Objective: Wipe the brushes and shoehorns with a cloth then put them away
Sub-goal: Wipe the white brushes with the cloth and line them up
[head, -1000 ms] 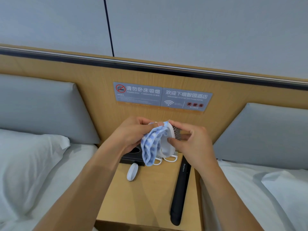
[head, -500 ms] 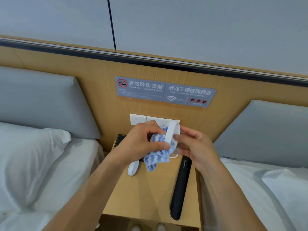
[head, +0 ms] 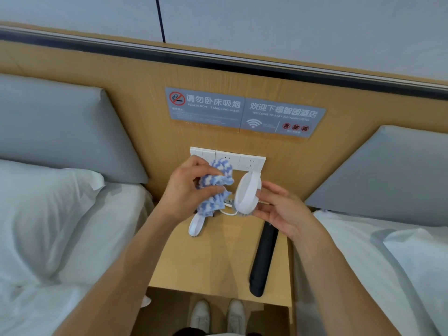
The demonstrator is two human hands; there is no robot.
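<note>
The right hand [head: 278,209] pinches a white oval plastic brush [head: 247,194]; at nine o'clock, the left hand [head: 189,190] bunches a blue-and-white fluffy cloth [head: 215,185]. The brush looks light, stiff and smooth, best gripped by its edges.

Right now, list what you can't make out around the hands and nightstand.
- Items under the cloth on the nightstand: head view, cloth and left hand cover them.
- Bristles of the white brush: the right hand turns its back to the camera.
- Second brush: top hidden by the cloth.
- Small print on the sign: too small.
</note>
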